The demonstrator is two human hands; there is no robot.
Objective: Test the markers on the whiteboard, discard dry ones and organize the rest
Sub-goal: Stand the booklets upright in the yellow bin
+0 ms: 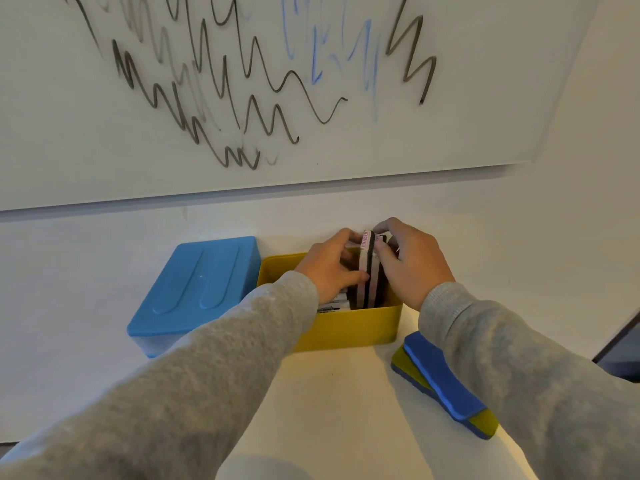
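A yellow box (349, 327) stands on the table against the wall, below the whiteboard (207, 98) covered in black and blue scribbles. Upright in the box are flat black-and-white erasers (370, 271), held on edge. My left hand (330, 268) grips them from the left, thumb and fingers curled around their edges. My right hand (412, 261) pinches them from the right at the top. White markers (334, 304) lie low in the box, partly hidden under my left wrist.
A blue lidded box (197, 292) stands left of the yellow box, touching it. Two stacked blue-and-yellow foam erasers (443, 382) lie on the table at the right, under my right forearm. A dark object (623, 355) shows at the right edge.
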